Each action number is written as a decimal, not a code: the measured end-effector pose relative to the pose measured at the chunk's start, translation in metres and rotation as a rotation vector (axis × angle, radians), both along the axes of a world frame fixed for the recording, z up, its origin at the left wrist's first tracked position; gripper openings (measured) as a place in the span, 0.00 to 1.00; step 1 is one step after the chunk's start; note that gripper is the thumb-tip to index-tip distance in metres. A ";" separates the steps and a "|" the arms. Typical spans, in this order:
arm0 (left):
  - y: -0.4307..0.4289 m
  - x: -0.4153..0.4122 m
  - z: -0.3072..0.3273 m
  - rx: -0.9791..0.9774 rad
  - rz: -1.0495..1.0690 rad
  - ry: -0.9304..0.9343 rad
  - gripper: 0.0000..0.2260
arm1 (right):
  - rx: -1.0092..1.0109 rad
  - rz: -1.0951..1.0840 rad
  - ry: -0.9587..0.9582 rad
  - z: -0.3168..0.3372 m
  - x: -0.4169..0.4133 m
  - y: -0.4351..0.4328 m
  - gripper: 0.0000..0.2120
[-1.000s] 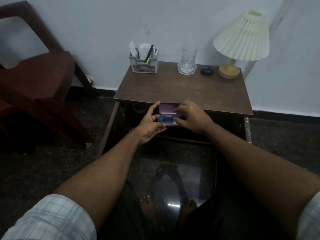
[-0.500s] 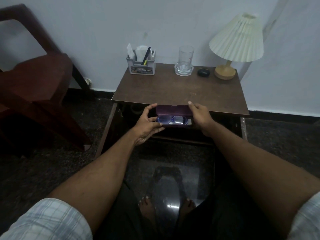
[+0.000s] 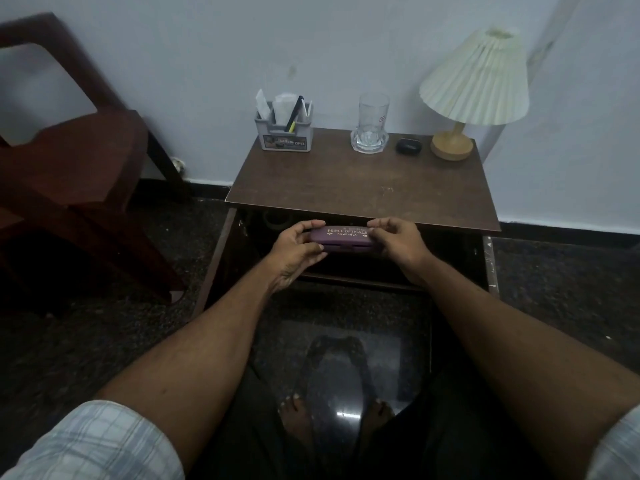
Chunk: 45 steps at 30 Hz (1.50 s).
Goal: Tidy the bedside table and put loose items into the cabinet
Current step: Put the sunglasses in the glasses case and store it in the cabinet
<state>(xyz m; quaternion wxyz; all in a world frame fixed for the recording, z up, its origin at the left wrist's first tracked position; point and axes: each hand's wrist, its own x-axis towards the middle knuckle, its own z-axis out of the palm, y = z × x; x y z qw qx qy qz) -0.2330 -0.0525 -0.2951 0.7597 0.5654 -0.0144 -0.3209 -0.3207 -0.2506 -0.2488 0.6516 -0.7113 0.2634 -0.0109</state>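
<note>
Closed purple glasses case (image 3: 341,239) gripped at its ends by left hand (image 3: 298,245) and right hand (image 3: 398,242), frame centre, just below bench (image 3: 363,188) front edge.

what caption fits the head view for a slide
Left hand and right hand hold a closed glasses case at the open cabinet under the table

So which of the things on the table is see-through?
The drinking glass, between the grey pen holder and the little black case. You can see the wall through it; those two and the lamp are solid.
</note>
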 end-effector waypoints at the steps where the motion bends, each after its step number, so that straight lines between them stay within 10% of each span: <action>1: -0.001 0.001 0.000 -0.003 0.009 0.018 0.19 | 0.013 -0.001 0.000 -0.001 -0.001 0.000 0.13; 45: -0.050 -0.019 -0.011 0.130 0.134 0.281 0.14 | 0.252 -0.264 0.154 -0.010 -0.030 -0.032 0.14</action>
